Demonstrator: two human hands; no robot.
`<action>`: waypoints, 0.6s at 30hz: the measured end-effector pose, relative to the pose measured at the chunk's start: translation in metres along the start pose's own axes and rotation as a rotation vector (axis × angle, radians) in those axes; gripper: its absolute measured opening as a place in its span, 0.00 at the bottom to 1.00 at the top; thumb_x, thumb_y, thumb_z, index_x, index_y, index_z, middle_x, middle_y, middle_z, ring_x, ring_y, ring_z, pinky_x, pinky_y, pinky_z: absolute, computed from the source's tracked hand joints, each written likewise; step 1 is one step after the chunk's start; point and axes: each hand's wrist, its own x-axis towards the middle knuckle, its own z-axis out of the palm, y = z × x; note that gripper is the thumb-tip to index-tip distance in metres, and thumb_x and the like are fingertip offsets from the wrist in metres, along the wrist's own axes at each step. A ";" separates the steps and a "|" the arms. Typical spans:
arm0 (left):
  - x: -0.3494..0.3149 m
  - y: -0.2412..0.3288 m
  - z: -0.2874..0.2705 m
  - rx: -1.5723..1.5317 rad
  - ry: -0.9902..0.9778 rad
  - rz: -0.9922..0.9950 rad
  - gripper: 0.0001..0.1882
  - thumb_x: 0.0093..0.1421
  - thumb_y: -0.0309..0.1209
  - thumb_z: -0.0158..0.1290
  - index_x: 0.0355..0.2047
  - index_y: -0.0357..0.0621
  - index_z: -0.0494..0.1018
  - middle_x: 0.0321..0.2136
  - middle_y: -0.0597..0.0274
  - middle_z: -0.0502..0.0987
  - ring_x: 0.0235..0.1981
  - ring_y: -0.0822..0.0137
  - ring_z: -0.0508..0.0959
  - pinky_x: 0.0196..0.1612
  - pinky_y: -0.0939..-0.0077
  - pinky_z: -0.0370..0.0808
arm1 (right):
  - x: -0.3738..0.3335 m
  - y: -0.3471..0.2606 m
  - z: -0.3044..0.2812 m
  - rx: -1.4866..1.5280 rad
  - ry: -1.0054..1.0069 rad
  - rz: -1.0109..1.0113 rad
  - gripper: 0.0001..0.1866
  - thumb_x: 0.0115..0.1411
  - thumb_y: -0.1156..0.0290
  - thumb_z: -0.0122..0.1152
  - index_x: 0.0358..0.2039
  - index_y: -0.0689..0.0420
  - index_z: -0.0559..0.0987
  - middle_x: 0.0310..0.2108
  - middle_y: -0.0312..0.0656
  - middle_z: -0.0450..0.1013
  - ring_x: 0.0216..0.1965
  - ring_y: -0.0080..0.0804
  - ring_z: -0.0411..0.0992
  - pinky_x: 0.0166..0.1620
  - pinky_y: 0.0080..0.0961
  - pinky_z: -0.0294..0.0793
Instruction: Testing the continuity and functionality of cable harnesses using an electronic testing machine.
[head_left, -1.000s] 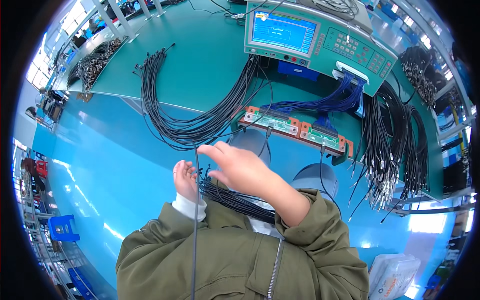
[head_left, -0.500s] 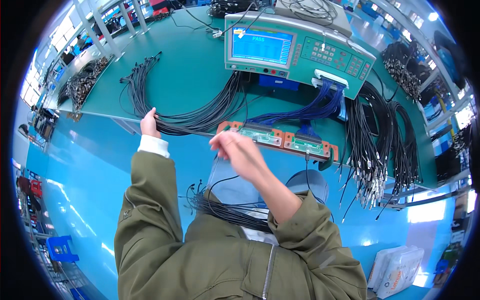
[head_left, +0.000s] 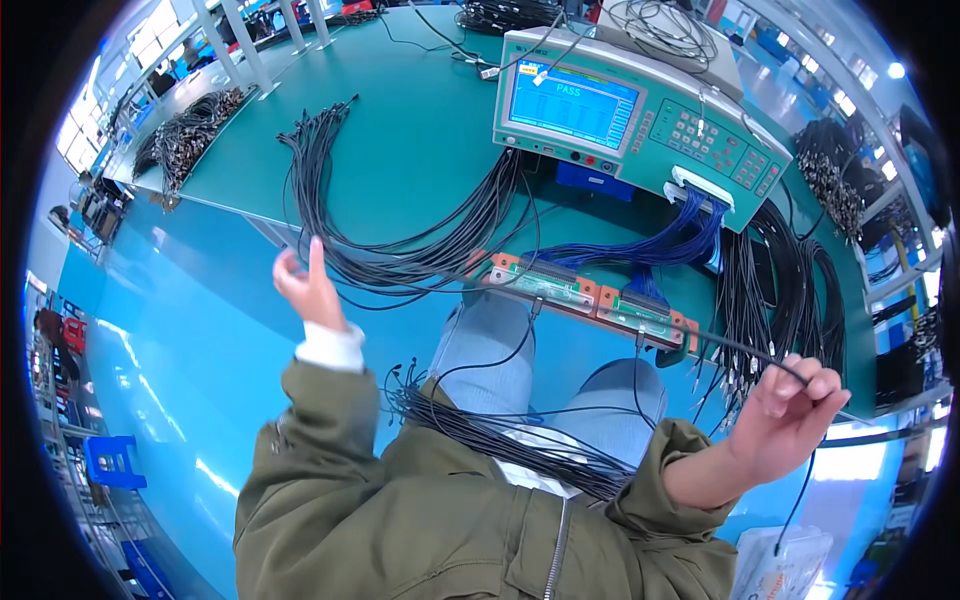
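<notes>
My right hand (head_left: pixel 785 420) is out at the right, its fingers pinched on a black cable (head_left: pixel 745 350). One stretch of that cable runs back toward the test fixture; the other end hangs below my hand. My left hand (head_left: pixel 308 288) is raised just off the table's front edge with fingers apart, close to a curved bundle of black cables (head_left: pixel 400 265). Two orange connector fixtures with green boards, the left one (head_left: pixel 545 285) and the right one (head_left: pixel 645 318), sit at the table edge. A black cable is plugged into each. More black cables (head_left: pixel 500 435) lie across my lap.
A green tester (head_left: pixel 650 110) with a lit screen stands at the back, joined to the fixtures by blue wires (head_left: pixel 640 245). Black cables (head_left: pixel 750 310) hang over the table's right side. Another cable pile (head_left: pixel 190 135) lies far left. A blue stool (head_left: pixel 115 462) stands on the floor.
My right hand has swung from above the left fixture out to the right, now with a cable in it. My left hand has come away from the cable bundle and spread its fingers.
</notes>
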 end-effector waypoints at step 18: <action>0.079 -0.047 0.038 -0.945 -0.682 -1.614 0.11 0.62 0.31 0.38 0.31 0.37 0.67 0.24 0.59 0.72 0.22 0.69 0.71 0.23 0.84 0.68 | -0.064 -0.104 -0.088 -0.405 0.301 -0.218 0.19 0.65 0.59 0.37 0.27 0.60 0.71 0.25 0.39 0.65 0.21 0.23 0.57 0.30 0.18 0.58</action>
